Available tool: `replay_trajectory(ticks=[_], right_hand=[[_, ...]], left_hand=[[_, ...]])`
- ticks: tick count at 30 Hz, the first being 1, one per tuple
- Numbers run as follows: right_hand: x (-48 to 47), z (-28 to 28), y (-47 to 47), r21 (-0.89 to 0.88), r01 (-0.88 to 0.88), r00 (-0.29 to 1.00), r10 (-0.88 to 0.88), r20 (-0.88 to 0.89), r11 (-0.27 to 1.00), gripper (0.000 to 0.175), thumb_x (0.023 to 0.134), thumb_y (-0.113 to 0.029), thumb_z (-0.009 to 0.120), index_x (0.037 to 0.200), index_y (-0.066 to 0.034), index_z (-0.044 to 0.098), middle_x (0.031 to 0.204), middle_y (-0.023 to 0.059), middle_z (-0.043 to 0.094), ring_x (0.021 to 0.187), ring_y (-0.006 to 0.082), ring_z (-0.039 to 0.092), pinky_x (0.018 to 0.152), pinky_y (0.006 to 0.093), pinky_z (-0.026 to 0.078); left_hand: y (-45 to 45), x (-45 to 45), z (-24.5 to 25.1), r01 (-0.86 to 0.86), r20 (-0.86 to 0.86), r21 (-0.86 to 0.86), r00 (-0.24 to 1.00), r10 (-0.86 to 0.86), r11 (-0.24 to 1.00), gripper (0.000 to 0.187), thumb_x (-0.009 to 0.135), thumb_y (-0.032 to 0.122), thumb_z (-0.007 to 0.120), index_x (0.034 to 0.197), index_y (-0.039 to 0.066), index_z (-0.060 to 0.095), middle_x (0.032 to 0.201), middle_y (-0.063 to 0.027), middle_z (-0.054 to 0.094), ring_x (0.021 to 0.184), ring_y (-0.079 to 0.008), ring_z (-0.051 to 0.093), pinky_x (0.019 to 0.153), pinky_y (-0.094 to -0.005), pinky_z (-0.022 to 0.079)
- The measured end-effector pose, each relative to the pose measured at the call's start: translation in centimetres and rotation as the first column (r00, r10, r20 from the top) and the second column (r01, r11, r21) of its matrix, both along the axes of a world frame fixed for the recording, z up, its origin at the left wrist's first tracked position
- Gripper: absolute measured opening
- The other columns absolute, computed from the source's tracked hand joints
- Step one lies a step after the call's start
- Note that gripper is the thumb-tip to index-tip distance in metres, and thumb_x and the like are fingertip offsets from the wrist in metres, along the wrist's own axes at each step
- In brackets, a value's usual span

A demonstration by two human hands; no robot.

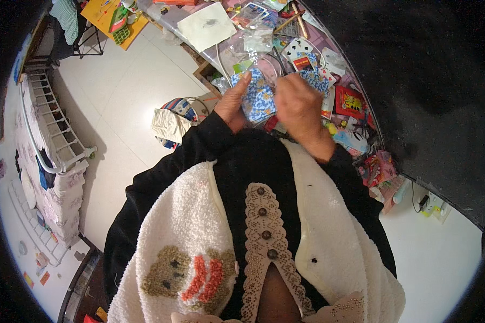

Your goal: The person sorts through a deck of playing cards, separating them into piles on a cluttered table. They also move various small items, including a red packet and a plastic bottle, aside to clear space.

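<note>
My left hand (235,103) holds a stack of blue floral-backed playing cards (258,95), its thumb along the upper left edge. Close to the right side of that stack is my right hand (297,109), blurred, with its fingers curled; what it holds cannot be made out. Behind its knuckles more blue floral-backed cards (317,82) show on the cluttered table. Face-up playing cards (297,48) with black pips lie beyond them. A thin pale cable or tube (222,64) loops on the table beyond both hands.
Plastic bags, a sheet of paper (207,26), sticks (300,22) and a red snack packet (348,101) crowd the table. A bin or basket with a pale cloth (169,125) stands on the floor at the left. Farther left is a bed with a white metal frame (60,121).
</note>
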State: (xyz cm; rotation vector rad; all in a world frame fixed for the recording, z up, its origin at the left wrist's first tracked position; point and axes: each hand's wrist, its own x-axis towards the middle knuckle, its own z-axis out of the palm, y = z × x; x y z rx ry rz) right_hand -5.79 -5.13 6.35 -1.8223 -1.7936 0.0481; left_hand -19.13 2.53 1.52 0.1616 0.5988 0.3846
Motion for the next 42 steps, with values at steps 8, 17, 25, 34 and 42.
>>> replay_trajectory(ticks=[8,17,25,34,42], right_hand=[[-2.8,-0.8,0.0,0.072,-0.232,0.971,0.235,-0.041,0.970,0.012,0.071,-0.010,0.060,0.073,-0.0031,0.052,0.077,0.0112,0.050,0.072,0.0264,0.054,0.058,0.0362,0.044],[11.6,-3.6,-0.3,-0.408,0.062,0.998,-0.050,0.040,0.911,0.047,0.065,-0.013,0.069,0.109,-0.0022,0.054,0.106,0.0155,0.054,0.100,0.0331,0.051,0.083,0.0394,0.042],[12.5,-5.3,-0.5,-0.587,0.029,0.983,0.084,0.164,0.809,0.061,0.061,-0.012,0.074,0.116,-0.0022,0.050,0.108,0.0143,0.052,0.102,0.0325,0.048,0.087,0.0384,0.040],[14.0,-5.2,-0.7,-0.534,0.082,0.997,-0.071,0.041,0.842,0.031,0.061,-0.018,0.074,0.085,-0.0023,0.063,0.076,0.0113,0.059,0.072,0.0277,0.056,0.063,0.0370,0.044],[11.8,-0.7,-0.7,-0.417,0.015,0.464,-0.376,-0.802,0.909,0.009,0.072,-0.007,0.068,0.071,0.0004,0.062,0.063,0.0000,0.057,0.056,0.0063,0.049,0.053,0.0224,0.038]], left_hand=[[0.2,-1.0,-0.9,0.080,-0.154,-0.019,0.985,-0.082,0.997,0.023,0.081,0.015,0.059,0.101,0.003,0.055,0.090,-0.0077,0.062,0.084,-0.0194,0.060,0.079,-0.0351,0.050],[0.0,-1.5,0.1,0.090,-0.152,0.046,0.985,-0.082,0.995,0.026,0.077,0.005,0.059,0.102,-0.002,0.054,0.094,-0.0104,0.062,0.082,-0.0223,0.063,0.078,-0.0376,0.053],[-0.3,-1.9,0.8,0.116,-0.273,0.072,0.958,-0.093,0.991,0.028,0.076,0.007,0.060,0.101,-0.002,0.056,0.094,-0.0107,0.062,0.084,-0.0215,0.063,0.078,-0.0365,0.052],[0.1,-1.6,-0.4,0.109,-0.158,0.026,0.982,-0.104,0.994,0.029,0.078,0.006,0.060,0.106,0.000,0.052,0.093,-0.0099,0.063,0.082,-0.0225,0.064,0.078,-0.0380,0.053],[0.5,-0.9,-0.1,0.065,-0.146,0.052,0.988,-0.057,0.997,0.031,0.079,0.008,0.061,0.108,0.001,0.050,0.096,-0.0093,0.061,0.085,-0.0221,0.063,0.079,-0.0379,0.052]])
